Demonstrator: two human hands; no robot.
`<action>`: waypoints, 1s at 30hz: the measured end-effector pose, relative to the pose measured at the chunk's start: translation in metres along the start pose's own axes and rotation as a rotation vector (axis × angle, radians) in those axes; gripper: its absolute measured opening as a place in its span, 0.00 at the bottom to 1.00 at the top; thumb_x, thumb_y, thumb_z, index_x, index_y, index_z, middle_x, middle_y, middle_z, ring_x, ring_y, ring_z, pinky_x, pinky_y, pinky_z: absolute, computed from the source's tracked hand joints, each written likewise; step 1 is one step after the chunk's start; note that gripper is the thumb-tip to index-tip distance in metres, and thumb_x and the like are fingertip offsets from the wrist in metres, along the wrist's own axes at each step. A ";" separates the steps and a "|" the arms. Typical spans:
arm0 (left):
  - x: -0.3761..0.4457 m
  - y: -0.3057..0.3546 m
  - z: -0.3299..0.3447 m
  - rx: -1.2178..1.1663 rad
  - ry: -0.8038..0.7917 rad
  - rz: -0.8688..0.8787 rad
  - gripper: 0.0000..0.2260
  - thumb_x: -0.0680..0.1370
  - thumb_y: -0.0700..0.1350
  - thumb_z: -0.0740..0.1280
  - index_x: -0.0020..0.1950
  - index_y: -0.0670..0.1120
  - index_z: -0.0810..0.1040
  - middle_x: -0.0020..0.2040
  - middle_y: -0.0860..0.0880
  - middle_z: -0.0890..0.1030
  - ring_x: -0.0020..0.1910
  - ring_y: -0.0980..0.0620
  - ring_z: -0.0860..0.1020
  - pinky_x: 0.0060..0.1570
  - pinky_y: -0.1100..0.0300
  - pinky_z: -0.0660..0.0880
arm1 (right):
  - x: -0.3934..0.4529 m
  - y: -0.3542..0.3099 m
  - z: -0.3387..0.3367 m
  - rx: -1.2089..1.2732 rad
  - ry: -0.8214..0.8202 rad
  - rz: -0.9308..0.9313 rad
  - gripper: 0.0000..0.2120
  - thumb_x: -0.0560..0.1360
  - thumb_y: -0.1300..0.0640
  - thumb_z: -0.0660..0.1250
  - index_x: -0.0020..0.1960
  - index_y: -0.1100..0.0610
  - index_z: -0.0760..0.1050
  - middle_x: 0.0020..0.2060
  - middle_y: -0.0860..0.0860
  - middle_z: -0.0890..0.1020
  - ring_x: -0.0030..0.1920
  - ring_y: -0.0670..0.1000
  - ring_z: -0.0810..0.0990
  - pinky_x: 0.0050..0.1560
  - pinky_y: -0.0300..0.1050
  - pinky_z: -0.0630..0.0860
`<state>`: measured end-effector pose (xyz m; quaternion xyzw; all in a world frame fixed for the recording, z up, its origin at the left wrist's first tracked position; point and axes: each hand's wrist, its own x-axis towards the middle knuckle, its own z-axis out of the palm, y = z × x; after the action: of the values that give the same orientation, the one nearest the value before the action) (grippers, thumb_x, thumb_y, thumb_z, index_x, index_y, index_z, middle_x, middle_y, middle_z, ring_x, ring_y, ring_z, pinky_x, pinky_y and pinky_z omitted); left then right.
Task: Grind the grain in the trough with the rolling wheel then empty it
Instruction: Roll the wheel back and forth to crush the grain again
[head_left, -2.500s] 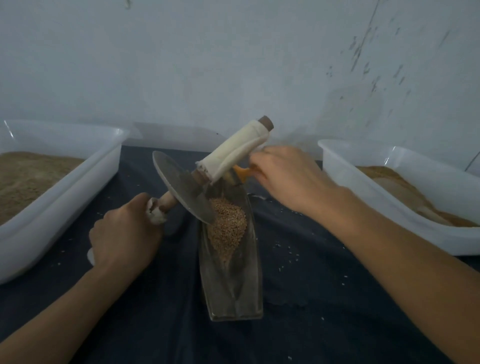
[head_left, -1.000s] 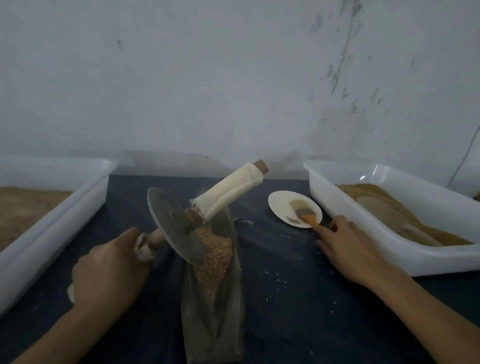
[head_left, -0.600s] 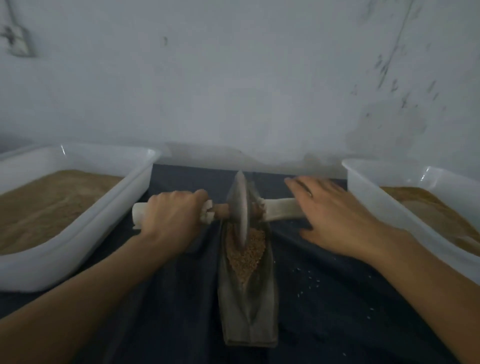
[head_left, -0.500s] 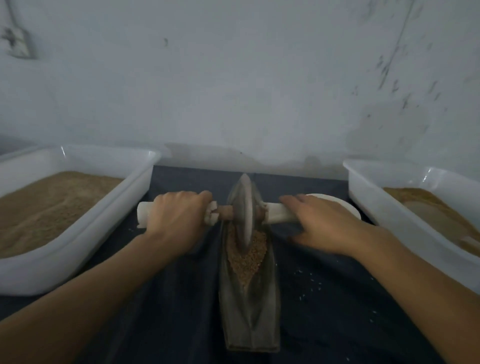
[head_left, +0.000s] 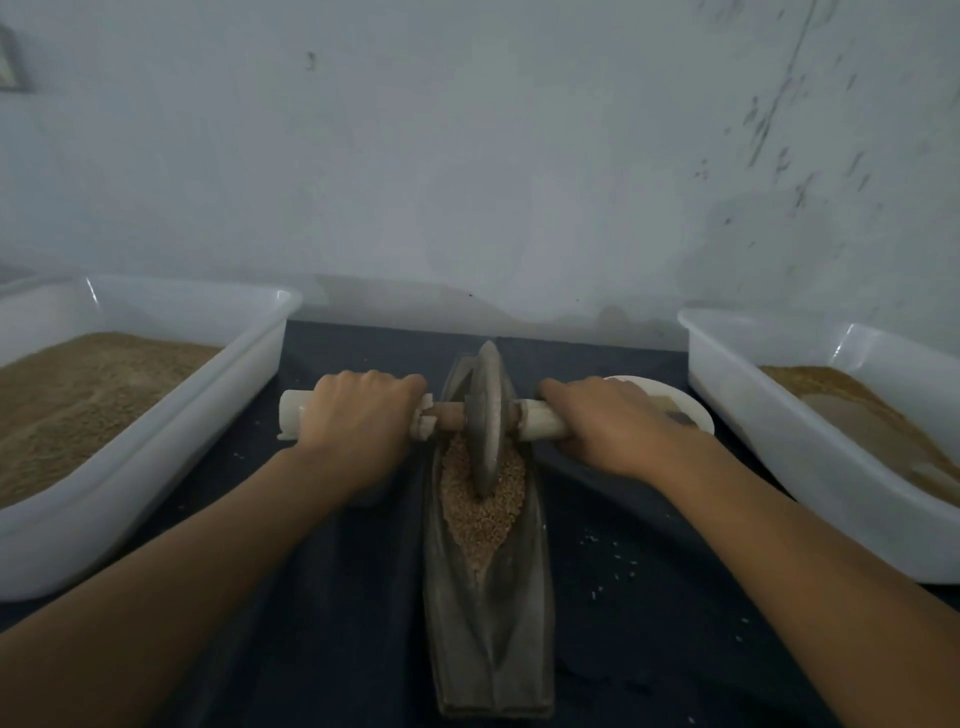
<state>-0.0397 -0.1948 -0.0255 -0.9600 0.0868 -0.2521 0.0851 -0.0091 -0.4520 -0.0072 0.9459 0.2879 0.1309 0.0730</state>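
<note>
Right now my left hand (head_left: 358, 421) is curled around the cloth-wrapped left handle (head_left: 293, 420) of the rolling wheel (head_left: 485, 421), and my right hand (head_left: 610, 421) is wrapped around the right handle (head_left: 543, 427). So the wheel stands upright on its edge in the far half of the trough (head_left: 488, 623), its rim sunk into the grain (head_left: 480, 512). The trough lies lengthwise on the dark cloth (head_left: 337, 623), between a white tub on the left (head_left: 156, 457) and a white tub on the right (head_left: 810, 467), both holding tan grain. A small white plate (head_left: 675, 397) sits just behind my right hand.
</note>
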 end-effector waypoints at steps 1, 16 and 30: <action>0.000 0.000 -0.001 0.000 -0.006 0.006 0.14 0.73 0.52 0.68 0.42 0.55 0.61 0.35 0.55 0.68 0.33 0.51 0.66 0.34 0.55 0.60 | -0.003 0.001 0.000 0.006 0.000 -0.004 0.11 0.74 0.50 0.65 0.48 0.50 0.62 0.44 0.52 0.78 0.43 0.57 0.77 0.37 0.50 0.69; 0.002 -0.002 -0.003 0.013 -0.029 0.060 0.12 0.74 0.51 0.66 0.43 0.55 0.61 0.40 0.53 0.76 0.39 0.49 0.76 0.34 0.55 0.63 | -0.004 0.006 0.003 -0.026 -0.014 0.106 0.16 0.67 0.40 0.67 0.45 0.46 0.64 0.37 0.47 0.74 0.38 0.54 0.74 0.34 0.47 0.66; -0.053 -0.002 -0.035 -0.008 -0.175 0.119 0.14 0.71 0.55 0.66 0.41 0.59 0.60 0.32 0.57 0.66 0.29 0.57 0.64 0.30 0.58 0.59 | -0.081 -0.034 -0.007 -0.066 0.138 0.025 0.15 0.65 0.48 0.72 0.42 0.45 0.66 0.30 0.47 0.76 0.30 0.48 0.76 0.27 0.46 0.71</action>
<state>-0.1019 -0.1861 -0.0201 -0.9718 0.1370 -0.1615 0.1034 -0.0939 -0.4691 -0.0241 0.9352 0.2758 0.2064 0.0824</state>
